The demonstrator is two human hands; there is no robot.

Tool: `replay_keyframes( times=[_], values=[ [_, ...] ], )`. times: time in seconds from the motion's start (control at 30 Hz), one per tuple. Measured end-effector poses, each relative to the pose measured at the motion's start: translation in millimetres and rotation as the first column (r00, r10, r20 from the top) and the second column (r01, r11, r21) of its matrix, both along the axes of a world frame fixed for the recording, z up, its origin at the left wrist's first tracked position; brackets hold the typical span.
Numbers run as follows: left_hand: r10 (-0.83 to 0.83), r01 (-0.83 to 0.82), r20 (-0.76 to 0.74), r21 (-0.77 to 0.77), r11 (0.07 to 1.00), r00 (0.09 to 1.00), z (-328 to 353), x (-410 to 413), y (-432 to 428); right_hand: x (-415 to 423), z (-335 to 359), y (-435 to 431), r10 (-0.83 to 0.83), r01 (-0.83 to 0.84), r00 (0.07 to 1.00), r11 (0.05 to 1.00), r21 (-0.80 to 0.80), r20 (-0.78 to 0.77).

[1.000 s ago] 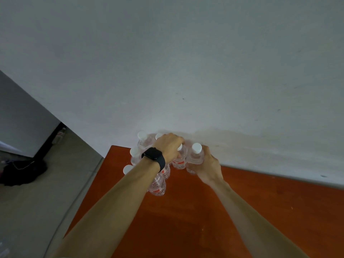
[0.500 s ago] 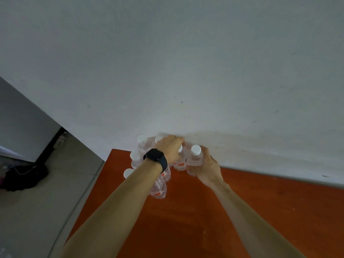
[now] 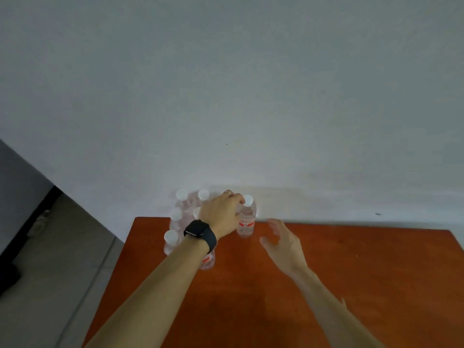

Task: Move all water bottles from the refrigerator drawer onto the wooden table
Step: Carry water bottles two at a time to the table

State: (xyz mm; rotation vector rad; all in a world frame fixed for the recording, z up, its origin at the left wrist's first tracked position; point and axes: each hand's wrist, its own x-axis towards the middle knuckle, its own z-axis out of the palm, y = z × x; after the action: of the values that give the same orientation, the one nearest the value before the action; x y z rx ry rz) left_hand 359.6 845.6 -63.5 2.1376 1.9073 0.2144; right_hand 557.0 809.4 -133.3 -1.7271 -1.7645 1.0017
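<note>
Placing step. Water bottles (image 3: pixel 178 217) stand upright, clustered at far left corner of wooden table (image 3: pixel 351 285). Left hand (image 3: pixel 221 214) over cluster, fingers curled at end bottle (image 3: pixel 246 223) cap; grip hidden, cannot tell. Right hand (image 3: pixel 283 243) near end bottle, apart from it, fingers spread, holds nothing. Next, likely: let go, check drawer (out of view).

Grip of left hand (image 3: pixel 221 215) hidden; right hand (image 3: pixel 285 246) blurred

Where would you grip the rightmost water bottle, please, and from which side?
Wrap the rightmost water bottle round its mid-body at the red label, coming from the right: it stands upright, the left hand and other bottles crowd its left, and the open right hand is on that side.
</note>
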Motion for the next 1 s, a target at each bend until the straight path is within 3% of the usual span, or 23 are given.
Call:
replay_keyframes(
  times=[0.23, 0.5, 0.67, 0.77, 1.0],
  values=[
    [-0.178, 0.187, 0.192, -0.028, 0.982, 0.965, -12.2, 51.4, -105.6, 48.6, 35.6, -120.3, -0.161, 0.155, 0.986, 0.982, 0.108, 0.050],
    [-0.500, 0.523, 0.169, -0.135, 0.842, 0.849, -27.1, 151.6, -190.3, 137.0, 49.2, -276.7, -0.425, 0.399, 0.886, 0.902, 0.166, 0.182],
    [-0.714, 0.730, 0.154, -0.106, 0.675, 0.683, -22.4, 261.7, -253.4, 201.9, 51.9, -387.7, -0.649, 0.619, 0.709, 0.760, 0.195, 0.278],
    [-0.811, 0.821, 0.127, -0.079, 0.565, 0.571, -17.7, 334.4, -306.9, 238.9, 55.2, -461.4, -0.765, 0.735, 0.595, 0.642, 0.216, 0.248],
    [-0.946, 0.966, 0.200, -0.064, 0.248, 0.256, 1.2, 513.5, -502.3, 332.9, 59.8, -680.5, -0.956, 0.921, 0.230, 0.274, 0.278, 0.180]
  ],
)
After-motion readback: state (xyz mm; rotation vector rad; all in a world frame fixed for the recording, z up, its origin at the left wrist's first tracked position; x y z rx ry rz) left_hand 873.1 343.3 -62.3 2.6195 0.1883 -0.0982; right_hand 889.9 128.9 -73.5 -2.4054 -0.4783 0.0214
